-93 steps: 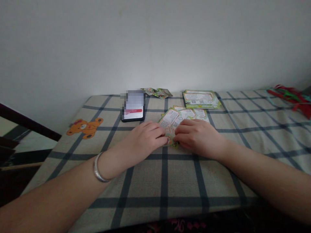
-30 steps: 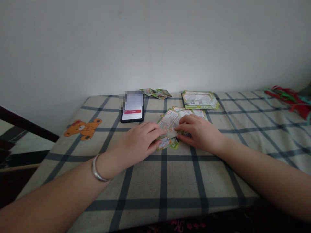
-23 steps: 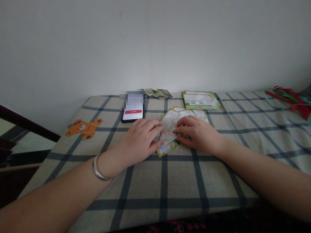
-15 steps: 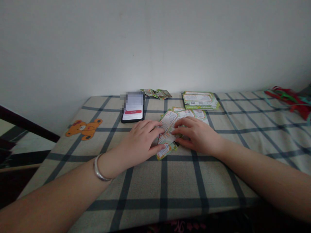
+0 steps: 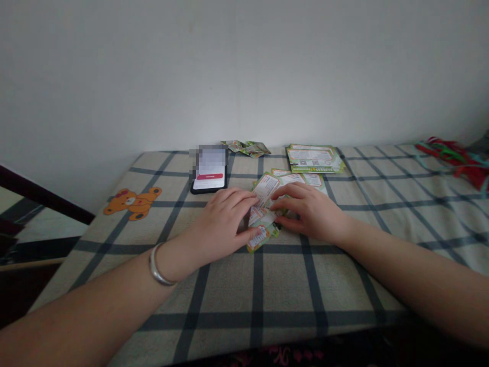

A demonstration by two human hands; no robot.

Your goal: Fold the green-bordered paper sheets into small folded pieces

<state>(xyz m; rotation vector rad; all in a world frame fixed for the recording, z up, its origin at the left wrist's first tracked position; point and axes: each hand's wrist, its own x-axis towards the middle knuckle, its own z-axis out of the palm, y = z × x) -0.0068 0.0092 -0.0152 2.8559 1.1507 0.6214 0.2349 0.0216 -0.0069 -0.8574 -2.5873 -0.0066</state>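
Several printed cards [image 5: 263, 219] with green and orange borders lie overlapped on the checked cloth in front of me. My left hand [image 5: 231, 219], with a silver bangle at its wrist, rests at their left edge. Its thumb touches the lowest card and its fingers are bent, apart from the thumb. From the right, my right hand [image 5: 305, 211] reaches over the cards, fingertips on them and fingers spread. Parts of the cards are hidden beneath both hands. Just behind them, more of the loose cards [image 5: 292, 178] show past my right fingers.
A phone [image 5: 208, 181] with a lit screen lies behind my left hand. Torn wrappers [image 5: 254, 148] and a stack of similar cards [image 5: 315, 158] sit near the wall. An orange bear cutout [image 5: 133, 203] is at left, red and green items [image 5: 458, 160] at far right.
Hardly anything differs. The fingers of my left hand have shifted slightly over the card edge; my right hand and the cards stay in place.
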